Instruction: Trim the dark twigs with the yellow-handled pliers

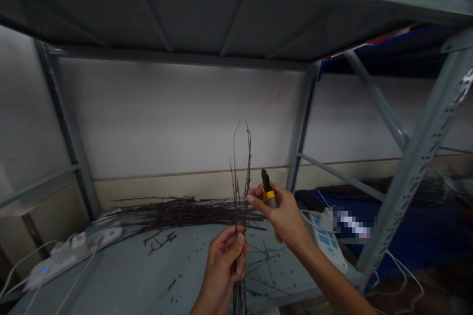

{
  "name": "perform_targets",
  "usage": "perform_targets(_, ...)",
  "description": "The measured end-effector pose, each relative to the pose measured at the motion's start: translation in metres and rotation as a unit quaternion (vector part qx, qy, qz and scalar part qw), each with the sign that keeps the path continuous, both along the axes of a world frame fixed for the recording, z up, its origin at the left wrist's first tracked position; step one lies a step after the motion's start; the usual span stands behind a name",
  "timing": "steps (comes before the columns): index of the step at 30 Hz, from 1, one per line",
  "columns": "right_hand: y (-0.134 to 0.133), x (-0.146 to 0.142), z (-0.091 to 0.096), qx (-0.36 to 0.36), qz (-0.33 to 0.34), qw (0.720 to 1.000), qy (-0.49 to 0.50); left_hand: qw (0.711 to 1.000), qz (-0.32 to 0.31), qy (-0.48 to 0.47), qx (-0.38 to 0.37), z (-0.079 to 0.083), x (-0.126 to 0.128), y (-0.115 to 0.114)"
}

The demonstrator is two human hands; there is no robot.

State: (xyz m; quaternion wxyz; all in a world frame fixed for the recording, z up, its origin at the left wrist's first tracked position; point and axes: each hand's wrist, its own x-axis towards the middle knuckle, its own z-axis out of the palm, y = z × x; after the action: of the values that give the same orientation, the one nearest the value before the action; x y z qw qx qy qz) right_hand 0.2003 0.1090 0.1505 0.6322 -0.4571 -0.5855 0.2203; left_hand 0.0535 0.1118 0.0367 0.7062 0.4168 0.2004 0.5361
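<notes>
Gripping a small bundle of thin dark twigs (239, 182), the left hand (221, 266) is clamping the stems low down, with the tips rising toward 12 o'clock and the cut ends hanging below the fist. The twigs are looking dry, bare and slightly crooked, with tiny side nubs along them. The right hand (283, 214) is closed around yellow-handled cutters (269, 202), whose dark jaws are pointing up at about 1 o'clock from the bundle. The two hands are standing apart but near each other, and the right hand's fingertips (249, 198) are reaching just beside the stems; whether they are touching, I cannot tell.

Behind the hands, a long heap of similar twigs (185, 214) is lying across a grey steel shelf (121, 280), and loose snippets (164, 242) are scattering over it. A white power strip (70, 256) is sitting at 8 o'clock, and another (327, 241) is lying at 3 o'clock, beside the right hand. More dark twigs (384, 189) are resting on a blue surface (406, 236) at 2 o'clock, beyond a steel rack upright (417, 157).
</notes>
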Motion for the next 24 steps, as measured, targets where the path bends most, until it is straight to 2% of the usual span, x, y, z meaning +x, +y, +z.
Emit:
perform_targets(5, 0.001, 0.002, 0.008, 0.006, -0.019, 0.999, -0.032, 0.999, 0.008, 0.026, 0.031, 0.008, 0.0, -0.003)
perform_targets(10, -0.001, 0.002, 0.008, 0.001, -0.024, 0.999, -0.041, 0.994, 0.033, 0.02, 0.107, 0.04, 0.006, 0.004)
perform_targets(13, 0.0, 0.003, 0.008, 0.004, -0.025, 0.998, -0.054, 0.992, 0.057, 0.015, 0.111, 0.055, 0.016, 0.014)
perform_targets(17, -0.001, 0.016, 0.005, 0.027, -0.075, 0.983, -0.167, 0.993, 0.08, 0.011, 0.088, 0.06, 0.027, 0.023)
perform_targets(19, -0.003, 0.028, 0.005, 0.051, -0.136, 0.951, -0.274, 0.994, 0.078, 0.008, 0.078, 0.058, 0.029, 0.024)
perform_targets(22, -0.009, 0.045, 0.008, 0.087, -0.219, 0.864, -0.445, 0.994, 0.083, 0.01, 0.07, 0.055, 0.028, 0.023)
perform_targets(24, -0.014, 0.053, 0.013, 0.096, -0.231, 0.813, -0.525, 0.994, 0.085, 0.017, 0.068, 0.054, 0.028, 0.023)
